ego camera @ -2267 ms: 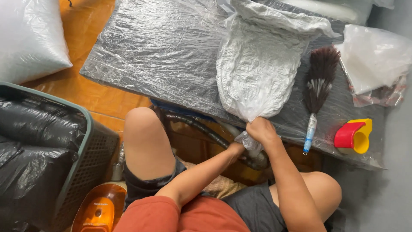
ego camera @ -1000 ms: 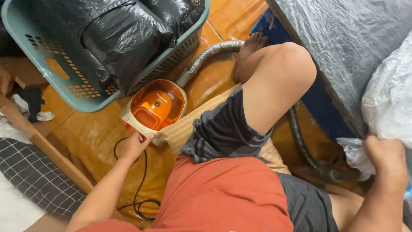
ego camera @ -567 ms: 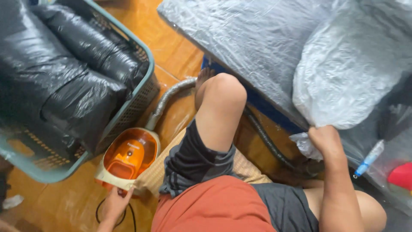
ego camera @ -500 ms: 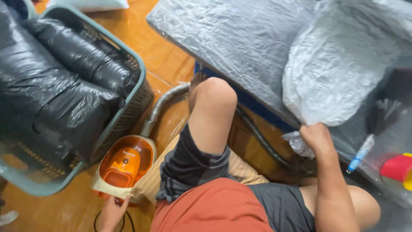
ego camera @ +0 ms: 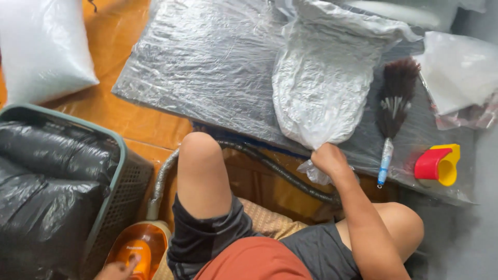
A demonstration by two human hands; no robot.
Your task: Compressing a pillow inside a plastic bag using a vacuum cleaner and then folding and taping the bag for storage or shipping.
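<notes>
My right hand (ego camera: 328,158) is closed around the twisted neck of a crinkled clear plastic bag (ego camera: 321,83) that lies on a low table wrapped in plastic film (ego camera: 207,62). Below that fist a dark corrugated hose (ego camera: 270,167) meets the bag's mouth. My left hand (ego camera: 118,269) shows only at the bottom edge, fingers resting on top of an orange vacuum cleaner (ego camera: 136,251). A grey hose (ego camera: 160,179) runs from the cleaner up past my bare left knee (ego camera: 199,155).
A green laundry basket (ego camera: 111,171) filled with black plastic bags stands at the left. A white filled bag (ego camera: 41,46) lies on the orange floor. On the table lie a dark feather duster (ego camera: 391,103), a red and yellow tape dispenser (ego camera: 436,165) and more clear bags (ego camera: 456,72).
My view has swung from the floor back up to the table. My left hand stays at the vacuum cleaner, which slid to the bottom edge. My right hand has kept hold of the bag's neck.
</notes>
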